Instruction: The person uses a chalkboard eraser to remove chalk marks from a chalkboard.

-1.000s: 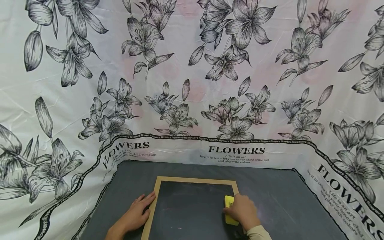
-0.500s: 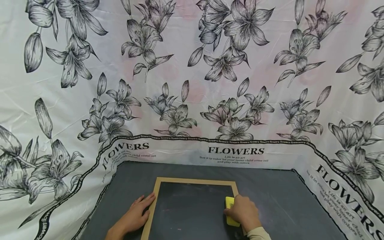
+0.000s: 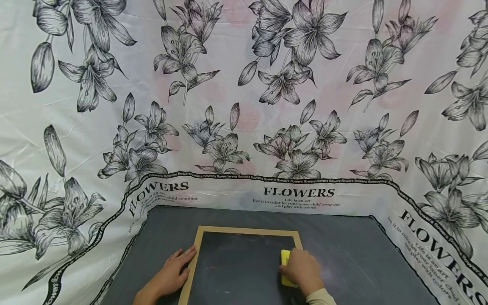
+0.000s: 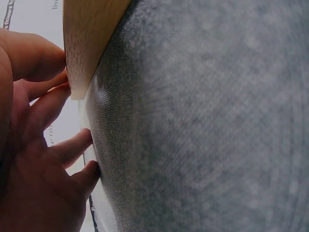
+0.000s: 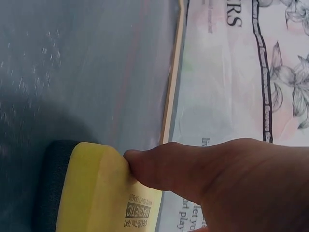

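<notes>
My right hand [image 3: 302, 271] grips the yellow eraser [image 3: 285, 267] at the right edge of the chalkboard [image 3: 240, 264] – its dark surface stretches to the left of it – while my left hand [image 3: 170, 273] lies flat, fingers straight, on the bench [image 3: 354, 254], touching the left frame.

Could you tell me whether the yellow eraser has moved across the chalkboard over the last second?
Yes. The yellow eraser in the right hand has slid left, away from the chalkboard's right frame.
</notes>
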Motion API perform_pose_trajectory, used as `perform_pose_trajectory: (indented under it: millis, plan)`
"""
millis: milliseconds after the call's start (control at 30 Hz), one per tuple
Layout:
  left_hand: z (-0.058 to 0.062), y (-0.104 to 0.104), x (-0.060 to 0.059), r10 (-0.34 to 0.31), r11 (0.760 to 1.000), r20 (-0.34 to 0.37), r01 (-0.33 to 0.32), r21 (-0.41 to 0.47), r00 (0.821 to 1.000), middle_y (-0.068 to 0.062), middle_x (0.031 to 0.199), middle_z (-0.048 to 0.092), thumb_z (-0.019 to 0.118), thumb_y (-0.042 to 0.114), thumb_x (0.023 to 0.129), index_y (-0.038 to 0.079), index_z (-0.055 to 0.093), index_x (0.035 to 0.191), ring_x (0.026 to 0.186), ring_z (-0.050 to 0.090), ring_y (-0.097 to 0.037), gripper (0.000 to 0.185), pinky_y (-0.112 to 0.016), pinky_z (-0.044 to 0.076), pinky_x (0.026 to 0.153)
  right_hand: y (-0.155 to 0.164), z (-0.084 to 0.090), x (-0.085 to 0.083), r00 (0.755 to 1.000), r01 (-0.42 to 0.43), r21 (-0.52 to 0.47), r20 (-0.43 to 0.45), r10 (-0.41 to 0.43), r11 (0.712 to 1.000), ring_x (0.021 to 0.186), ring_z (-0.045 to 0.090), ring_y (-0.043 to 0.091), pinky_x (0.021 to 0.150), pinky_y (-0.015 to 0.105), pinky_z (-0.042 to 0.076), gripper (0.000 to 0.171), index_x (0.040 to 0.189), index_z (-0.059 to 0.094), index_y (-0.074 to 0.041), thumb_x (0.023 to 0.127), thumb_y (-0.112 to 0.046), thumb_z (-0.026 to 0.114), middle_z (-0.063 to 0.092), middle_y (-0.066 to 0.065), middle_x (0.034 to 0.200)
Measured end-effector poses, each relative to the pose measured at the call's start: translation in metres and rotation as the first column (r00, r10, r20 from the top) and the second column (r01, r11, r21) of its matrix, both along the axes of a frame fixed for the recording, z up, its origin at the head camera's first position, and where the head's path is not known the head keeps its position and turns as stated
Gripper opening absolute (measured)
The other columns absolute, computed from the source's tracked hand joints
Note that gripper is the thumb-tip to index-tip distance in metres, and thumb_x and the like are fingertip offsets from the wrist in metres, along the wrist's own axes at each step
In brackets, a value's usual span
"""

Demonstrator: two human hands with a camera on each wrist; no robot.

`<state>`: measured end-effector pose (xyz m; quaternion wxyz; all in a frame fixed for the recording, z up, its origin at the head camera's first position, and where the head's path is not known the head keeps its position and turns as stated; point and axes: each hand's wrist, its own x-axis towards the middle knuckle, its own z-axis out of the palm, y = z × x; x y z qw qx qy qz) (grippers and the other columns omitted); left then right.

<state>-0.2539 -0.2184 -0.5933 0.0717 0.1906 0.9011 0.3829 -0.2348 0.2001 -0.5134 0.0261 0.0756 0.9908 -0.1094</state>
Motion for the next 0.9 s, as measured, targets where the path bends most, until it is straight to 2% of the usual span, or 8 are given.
perform_pose_trajectory:
  millis: [167, 233, 400, 467, 700, 900]
  plan:
    - [-0.002, -0.001, -0.001, 0.002, 1.0, -0.025, -0.002, -0.004, 1.0, -0.017, 0.172, 0.046, 0.061, 0.008, 0.104, 0.006, 0.054, 0.162, 0.153, 0.031, -0.069, 0.059, -0.09, 0.021, 0.117, -0.013, 0.0, 0.001, 0.999, -0.025, 0.011, -0.022, 0.025, 1.0, 0.07, 0.062, 0.026, 0.061, 0.045, 0.057, 0.054, 0.104, 0.073, 0.002, 0.084, -0.044, 0.092, 0.066, 0.012, 0.082]
    - [-0.001, 0.0, -0.001, 0.012, 1.0, -0.014, -0.012, -0.003, 1.0, -0.017, 0.172, 0.046, 0.062, 0.006, 0.103, 0.006, 0.054, 0.162, 0.153, 0.031, -0.069, 0.059, -0.09, 0.021, 0.117, -0.017, 0.0, 0.002, 0.999, -0.032, 0.016, -0.034, 0.032, 0.999, 0.071, 0.063, 0.027, 0.062, 0.048, 0.059, 0.053, 0.104, 0.073, 0.002, 0.084, -0.043, 0.092, 0.066, 0.012, 0.083]
    - [0.001, 0.001, -0.002, 0.014, 1.0, 0.019, -0.014, -0.001, 1.0, -0.018, 0.173, 0.044, 0.061, 0.004, 0.103, 0.003, 0.053, 0.162, 0.157, 0.028, -0.066, 0.06, -0.089, 0.017, 0.12, -0.03, -0.005, -0.001, 0.993, -0.063, 0.046, -0.095, 0.068, 0.997, 0.067, 0.061, 0.024, 0.062, 0.047, 0.059, 0.048, 0.097, 0.074, 0.001, 0.083, -0.042, 0.092, 0.065, 0.01, 0.078]
    - [-0.001, 0.0, -0.002, 0.004, 1.0, 0.005, -0.004, -0.004, 1.0, -0.019, 0.173, 0.044, 0.06, 0.006, 0.103, 0.003, 0.052, 0.163, 0.156, 0.028, -0.067, 0.06, -0.089, 0.018, 0.12, -0.035, -0.007, -0.002, 0.992, -0.066, 0.05, -0.104, 0.071, 0.997, 0.065, 0.06, 0.023, 0.06, 0.044, 0.058, 0.047, 0.095, 0.074, -0.001, 0.082, -0.042, 0.092, 0.064, 0.009, 0.076]
    - [-0.002, -0.001, -0.001, 0.001, 1.0, -0.025, -0.001, -0.008, 1.0, -0.017, 0.172, 0.046, 0.061, 0.008, 0.103, 0.006, 0.054, 0.163, 0.152, 0.031, -0.07, 0.06, -0.091, 0.02, 0.116, -0.056, -0.006, -0.005, 0.998, -0.051, 0.005, -0.046, 0.051, 0.999, 0.069, 0.063, 0.025, 0.062, 0.045, 0.06, 0.048, 0.102, 0.076, -0.001, 0.084, -0.043, 0.092, 0.066, 0.009, 0.08]
    - [0.003, 0.001, 0.001, 0.013, 1.0, -0.021, -0.014, -0.02, 1.0, -0.019, 0.171, 0.047, 0.063, 0.004, 0.102, 0.005, 0.055, 0.161, 0.152, 0.032, -0.07, 0.06, -0.09, 0.022, 0.116, -0.076, -0.007, -0.006, 0.996, -0.073, -0.012, -0.054, 0.072, 0.997, 0.072, 0.064, 0.024, 0.066, 0.046, 0.062, 0.048, 0.104, 0.077, -0.001, 0.084, -0.041, 0.093, 0.067, 0.009, 0.083]
